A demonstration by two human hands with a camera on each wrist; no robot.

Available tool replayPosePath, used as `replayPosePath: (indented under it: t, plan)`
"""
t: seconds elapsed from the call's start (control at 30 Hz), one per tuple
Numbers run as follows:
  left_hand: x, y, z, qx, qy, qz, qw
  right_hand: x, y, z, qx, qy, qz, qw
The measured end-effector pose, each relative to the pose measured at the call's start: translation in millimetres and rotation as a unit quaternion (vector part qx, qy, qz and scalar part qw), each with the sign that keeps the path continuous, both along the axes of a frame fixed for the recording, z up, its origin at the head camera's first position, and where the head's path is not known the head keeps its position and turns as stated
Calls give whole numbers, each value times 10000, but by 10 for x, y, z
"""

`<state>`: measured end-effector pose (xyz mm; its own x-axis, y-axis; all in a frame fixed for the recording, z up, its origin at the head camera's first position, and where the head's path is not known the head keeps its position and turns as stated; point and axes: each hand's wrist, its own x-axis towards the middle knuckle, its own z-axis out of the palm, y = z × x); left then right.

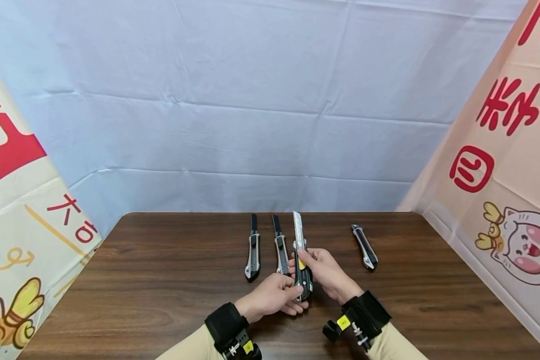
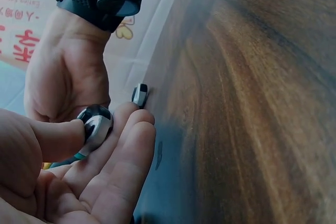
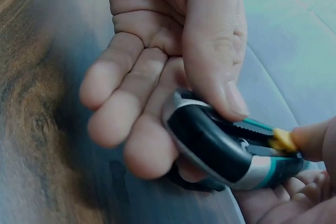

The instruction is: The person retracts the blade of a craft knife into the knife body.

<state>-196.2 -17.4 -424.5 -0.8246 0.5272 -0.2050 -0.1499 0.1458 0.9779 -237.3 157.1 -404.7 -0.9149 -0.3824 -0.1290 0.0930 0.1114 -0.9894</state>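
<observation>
Both hands hold one utility knife (image 1: 304, 282) above the table, its long silver blade (image 1: 299, 227) extended and pointing away. My left hand (image 1: 272, 295) pinches the black and grey butt end between thumb and fingers. My right hand (image 1: 327, 274) grips the handle farther up, with its thumb on the yellow slider (image 3: 284, 140). In the left wrist view the knife's rounded end (image 2: 98, 130) shows under the left thumb, the fingers stretched out beneath it.
Two grey utility knives with dark blades out, one at the left (image 1: 253, 252) and one (image 1: 281, 247) partly behind the left hand, lie on the brown wooden table (image 1: 162, 280). Another knife (image 1: 365, 247), no blade showing, lies to the right. Cloth sheets surround the table.
</observation>
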Motion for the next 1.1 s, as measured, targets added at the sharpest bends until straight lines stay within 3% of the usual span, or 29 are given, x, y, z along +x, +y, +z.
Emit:
replayPosePath:
  t: [1.1]
  plan:
    - [18, 18, 9, -216, 183, 158, 9995, 31, -1, 5, 158, 102, 59, 9998]
